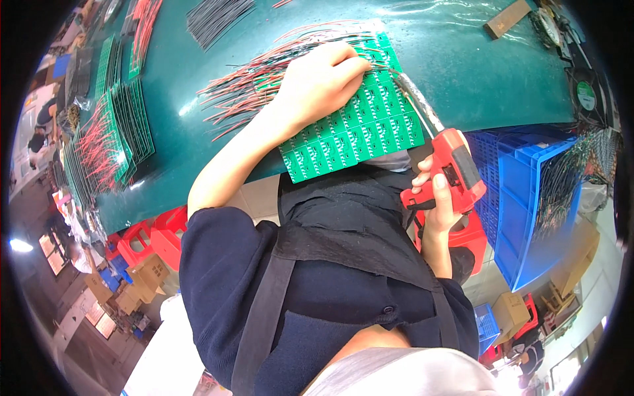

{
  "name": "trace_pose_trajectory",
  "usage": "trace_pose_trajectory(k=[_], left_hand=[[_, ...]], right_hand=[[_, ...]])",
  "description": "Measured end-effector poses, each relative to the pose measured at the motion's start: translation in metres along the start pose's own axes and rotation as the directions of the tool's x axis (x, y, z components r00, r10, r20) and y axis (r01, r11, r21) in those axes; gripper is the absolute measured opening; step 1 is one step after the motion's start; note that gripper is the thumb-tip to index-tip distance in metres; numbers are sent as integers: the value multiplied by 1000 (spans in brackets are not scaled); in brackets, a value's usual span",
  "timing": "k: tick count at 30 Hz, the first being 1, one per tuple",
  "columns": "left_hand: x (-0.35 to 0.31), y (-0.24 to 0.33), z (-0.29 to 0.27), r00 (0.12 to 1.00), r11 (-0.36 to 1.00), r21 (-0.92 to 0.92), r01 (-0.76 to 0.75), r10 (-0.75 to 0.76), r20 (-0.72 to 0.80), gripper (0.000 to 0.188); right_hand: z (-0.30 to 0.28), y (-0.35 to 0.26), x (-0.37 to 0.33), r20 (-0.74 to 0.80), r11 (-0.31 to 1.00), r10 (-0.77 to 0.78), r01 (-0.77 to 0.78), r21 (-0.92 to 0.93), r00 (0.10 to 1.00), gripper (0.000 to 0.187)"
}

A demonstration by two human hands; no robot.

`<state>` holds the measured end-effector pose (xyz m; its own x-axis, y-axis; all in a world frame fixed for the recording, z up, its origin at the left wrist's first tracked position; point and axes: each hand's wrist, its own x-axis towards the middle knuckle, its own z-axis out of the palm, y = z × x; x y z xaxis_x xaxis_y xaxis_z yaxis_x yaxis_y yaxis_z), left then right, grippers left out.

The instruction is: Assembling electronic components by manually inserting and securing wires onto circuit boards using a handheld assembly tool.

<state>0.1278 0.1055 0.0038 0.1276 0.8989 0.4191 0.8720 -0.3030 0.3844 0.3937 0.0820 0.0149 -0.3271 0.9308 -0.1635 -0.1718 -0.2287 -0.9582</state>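
A panel of green circuit boards [343, 137] lies at the table's front edge, white marks in rows across it. Red and black wires [247, 89] fan out to the left from its upper part. My left hand [323, 82] rests over the panel, fingers pinched on a thin wire by the upper right rows. Wrapped in my right hand [439, 201] is the handle of a red and black soldering gun [459, 168]. Its long metal tip points up and left, ending close to my left fingertips. Whether the tip touches the board cannot be made out.
Stacked green panels with red wires [109, 142] stand on the table's left side. A bundle of black wires [220, 20] lies at the back. On the right, a blue crate [522, 198] holds dark wires. Red stools [168, 237] sit below the table edge.
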Motion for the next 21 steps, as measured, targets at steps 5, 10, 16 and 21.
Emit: trace_pose_trajectory(k=[5, 10, 16, 21], left_hand=[[0, 0, -1, 1000, 1000, -1, 3, -3, 8, 14], [1, 1, 0, 1000, 1000, 0, 3, -3, -7, 12], [1, 2, 0, 1000, 1000, -19, 11, -11, -8, 10], [1, 2, -2, 1000, 1000, 7, 11, -11, 0, 16]], right_hand=[[7, 0, 3, -55, 992, -122, 121, -25, 991, 37], [2, 3, 4, -28, 987, -160, 161, 18, 987, 34], [-2, 5, 4, 16, 987, -136, 135, 85, 991, 37], [-1, 5, 2, -1, 996, -91, 91, 25, 996, 40]])
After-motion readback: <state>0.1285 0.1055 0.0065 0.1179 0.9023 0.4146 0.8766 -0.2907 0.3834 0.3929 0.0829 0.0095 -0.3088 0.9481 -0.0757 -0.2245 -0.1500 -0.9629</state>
